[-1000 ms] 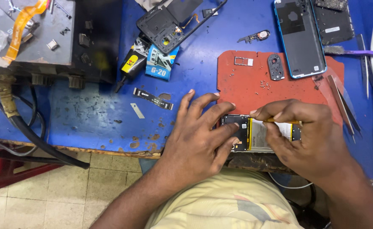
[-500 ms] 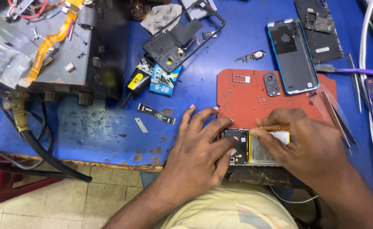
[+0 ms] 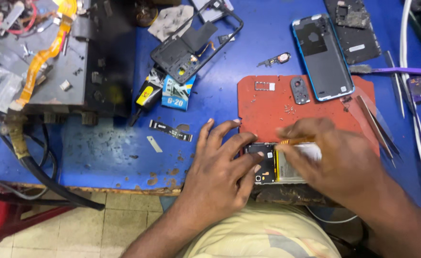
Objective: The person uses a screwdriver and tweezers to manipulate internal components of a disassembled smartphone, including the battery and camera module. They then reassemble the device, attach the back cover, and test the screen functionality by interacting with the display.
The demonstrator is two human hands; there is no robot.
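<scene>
Lying opened phone, dark board, pale battery, both hands touching

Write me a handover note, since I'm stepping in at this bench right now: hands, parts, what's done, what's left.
Left hand: fingers spread, pressing down the opened black phone body with its pale battery at the near edge of the blue bench.
Right hand: over the battery end, pinching a thin orange-handled tool; its tip is hidden.
Nearby: red rubber work mat, blue-rimmed phone back cover, small black camera bezel, metal tweezers.
Done: the back is off and the insides are exposed.
Left: the battery sits in the body; whether it is loose cannot be told.
</scene>
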